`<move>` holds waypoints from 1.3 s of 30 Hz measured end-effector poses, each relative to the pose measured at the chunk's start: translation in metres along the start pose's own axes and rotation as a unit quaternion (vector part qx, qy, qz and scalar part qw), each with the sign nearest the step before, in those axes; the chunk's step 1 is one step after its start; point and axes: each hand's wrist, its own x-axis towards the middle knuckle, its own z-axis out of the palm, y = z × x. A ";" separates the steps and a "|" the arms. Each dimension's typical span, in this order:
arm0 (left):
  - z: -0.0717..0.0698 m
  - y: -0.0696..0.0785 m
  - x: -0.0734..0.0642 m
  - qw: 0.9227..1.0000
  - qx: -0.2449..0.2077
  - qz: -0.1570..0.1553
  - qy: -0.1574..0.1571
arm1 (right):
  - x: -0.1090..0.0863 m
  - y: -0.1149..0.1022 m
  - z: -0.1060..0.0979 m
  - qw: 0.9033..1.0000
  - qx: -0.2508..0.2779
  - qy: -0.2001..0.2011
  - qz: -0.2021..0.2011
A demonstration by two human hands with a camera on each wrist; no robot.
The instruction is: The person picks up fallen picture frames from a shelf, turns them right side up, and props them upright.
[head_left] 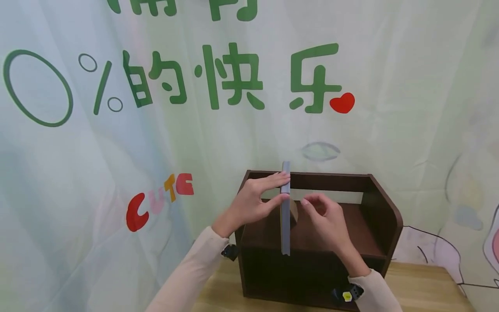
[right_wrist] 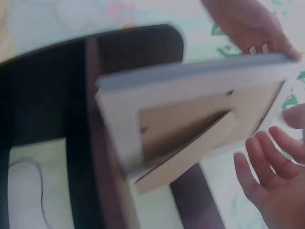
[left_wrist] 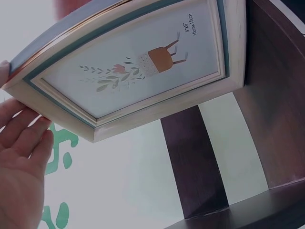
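A picture frame (head_left: 286, 216) is seen edge-on in the head view, upright over the shelf of a dark brown desktop rack (head_left: 331, 225). My left hand (head_left: 257, 197) grips its upper part, thumb and fingers at the edge. In the left wrist view its front shows a cream and teal border around a printed card (left_wrist: 138, 67) with a flower drawing. The right wrist view shows its back, with a brown support leg (right_wrist: 190, 152) swung out. Just right of that back, my right hand (head_left: 327, 221) hovers with fingers loosely bent, holding nothing.
The rack has raised side panels (head_left: 383, 212) and a back rail (head_left: 331, 181). It stands on a light wooden table (head_left: 421, 281). Behind hangs a pale curtain (head_left: 234, 138) with green characters and colourful print.
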 end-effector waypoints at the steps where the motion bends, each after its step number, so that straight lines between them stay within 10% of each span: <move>1: 0.000 0.000 0.000 1.000 -0.003 -0.003 0.000 | 0.000 0.004 0.001 1.000 -0.025 0.002 -0.002; 10: 0.000 0.001 -0.005 1.000 -0.015 -0.020 0.005 | -0.006 0.025 0.026 0.991 -0.124 -0.054 -0.009; 19: 0.005 0.000 -0.007 1.000 -0.014 -0.018 0.022 | -0.005 0.032 0.035 0.978 -0.196 -0.020 -0.066; 39: 0.031 0.009 0.024 1.000 -0.002 0.015 -0.011 | -0.020 0.044 -0.002 0.944 -0.291 0.031 -0.152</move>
